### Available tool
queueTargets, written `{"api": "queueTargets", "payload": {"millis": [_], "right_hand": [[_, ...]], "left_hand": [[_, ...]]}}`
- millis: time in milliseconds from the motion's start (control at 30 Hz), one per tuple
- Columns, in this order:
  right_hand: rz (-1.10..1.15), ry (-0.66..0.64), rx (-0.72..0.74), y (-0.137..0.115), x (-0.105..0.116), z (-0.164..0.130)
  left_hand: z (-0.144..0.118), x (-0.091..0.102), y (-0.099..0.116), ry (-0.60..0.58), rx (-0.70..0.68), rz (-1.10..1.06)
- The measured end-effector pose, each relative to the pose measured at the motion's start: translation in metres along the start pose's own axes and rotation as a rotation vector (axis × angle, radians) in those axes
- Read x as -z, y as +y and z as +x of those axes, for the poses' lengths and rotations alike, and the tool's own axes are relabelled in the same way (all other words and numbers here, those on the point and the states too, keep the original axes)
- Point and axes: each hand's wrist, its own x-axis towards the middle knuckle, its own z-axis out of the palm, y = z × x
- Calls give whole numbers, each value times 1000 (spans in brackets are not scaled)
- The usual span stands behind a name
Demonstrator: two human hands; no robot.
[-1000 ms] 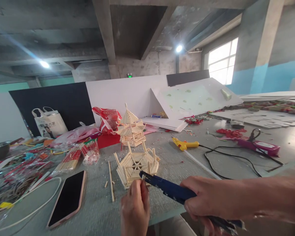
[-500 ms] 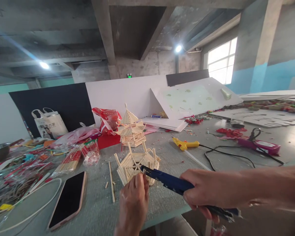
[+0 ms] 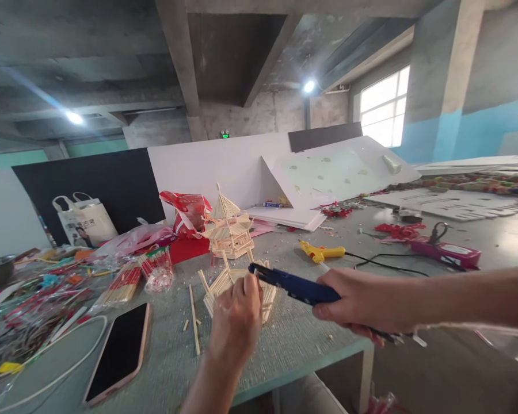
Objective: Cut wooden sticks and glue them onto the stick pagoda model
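My left hand (image 3: pixel 238 313) is closed in a pinch on a thin wooden stick, mostly hidden by the fingers. Right at those fingertips is the jaw end of a dark blue pliers-like cutter (image 3: pixel 297 287). My right hand (image 3: pixel 358 296) is wrapped round the cutter's handles, over the table's front edge. Behind and below my left hand stands a stick-built base (image 3: pixel 216 287) with upright posts, partly covered by the hand. A pagoda model (image 3: pixel 231 230) of the same pale sticks stands just behind it. A long loose stick (image 3: pixel 194 319) and short offcuts lie left of the base.
A phone (image 3: pixel 118 353) lies at the front left, near a heap of bagged craft supplies (image 3: pixel 30 310). A yellow glue gun (image 3: pixel 322 252) lies to the right, its black cord trailing to a purple box (image 3: pixel 446 254). White boards (image 3: pixel 224 167) stand at the back.
Both hands have risen a little, with the cutter and the held stick moving up and away from over the base. The view has shifted slightly.
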Motion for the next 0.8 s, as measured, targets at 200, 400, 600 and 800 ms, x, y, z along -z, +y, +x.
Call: {"api": "queueTargets", "payload": {"millis": [200, 400, 600, 800], "right_hand": [[18, 143, 120, 1, 41, 16], [14, 101, 35, 17, 81, 63], [-110, 72, -67, 25, 85, 108], [-299, 76, -78, 19, 58, 156]], "left_hand": [[66, -16, 0, -151, 44, 12], [114, -50, -7, -228, 96, -50], [113, -23, -31, -176, 210, -67], [79, -6, -42, -148, 212, -96]]}}
